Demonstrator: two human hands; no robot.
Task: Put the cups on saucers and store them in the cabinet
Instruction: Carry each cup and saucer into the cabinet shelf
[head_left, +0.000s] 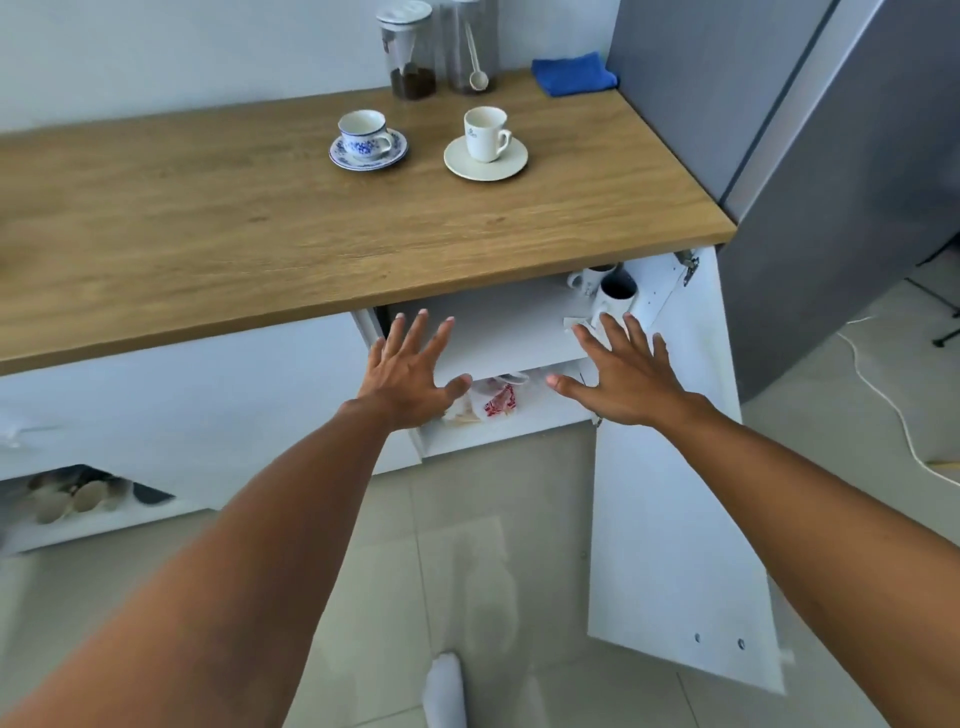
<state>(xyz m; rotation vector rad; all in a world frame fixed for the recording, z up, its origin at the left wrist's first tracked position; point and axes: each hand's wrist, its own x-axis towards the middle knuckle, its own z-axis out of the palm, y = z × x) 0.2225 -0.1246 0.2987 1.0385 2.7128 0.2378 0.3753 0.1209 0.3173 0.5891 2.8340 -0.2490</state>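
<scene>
My left hand and right hand hover spread and empty before the open cabinet holding mugs, both cups sitting on saucers on the bench.

- On the counter, far side: left cup on its saucer, right cup on its saucer.
- Behind them, two jars; cloth far right.
- Below, in the open cabinet, mugs on the shelf's right.
- Door swung open, right.

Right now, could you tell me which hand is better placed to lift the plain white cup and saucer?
Probably the right hand: it hovers open almost directly below the plain white cup, on its handle side.
</scene>
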